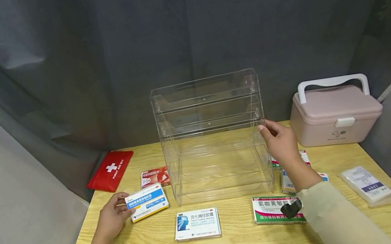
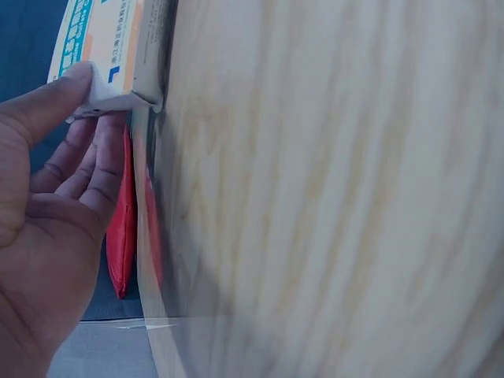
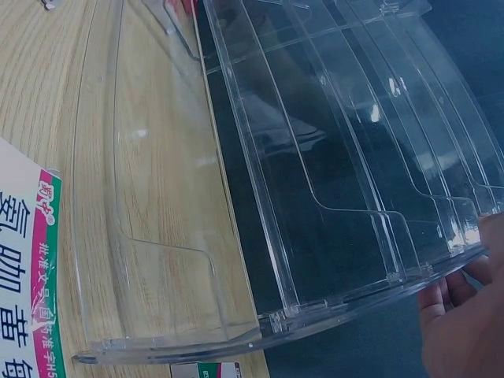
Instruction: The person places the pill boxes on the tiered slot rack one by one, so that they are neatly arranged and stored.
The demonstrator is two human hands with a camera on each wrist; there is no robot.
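Note:
My left hand (image 1: pixel 112 217) pinches a white and blue medicine box (image 1: pixel 148 202) by its left end, thumb on the printed face and fingers beneath. The left wrist view shows that box (image 2: pixel 118 55) tipped up at the top left, over the table's edge. A clear plastic tiered rack (image 1: pixel 223 190) stands upright at the table's centre. With thumb and fingers, my right hand (image 1: pixel 281 141) holds the rack's right side panel about halfway up. In the right wrist view the fingers (image 3: pixel 445 303) curl behind the edge of the rack (image 3: pixel 315 319).
Before the rack lie a white medicine box (image 1: pixel 196 225) and a green-and-white one (image 1: pixel 273 208). A red box (image 1: pixel 155 178) and red first-aid pouch (image 1: pixel 112 171) lie left. Rightward are a pink case (image 1: pixel 337 114), a plastic-wrapped pack (image 1: pixel 367 185) and boxes (image 1: pixel 286 181) partly behind my forearm.

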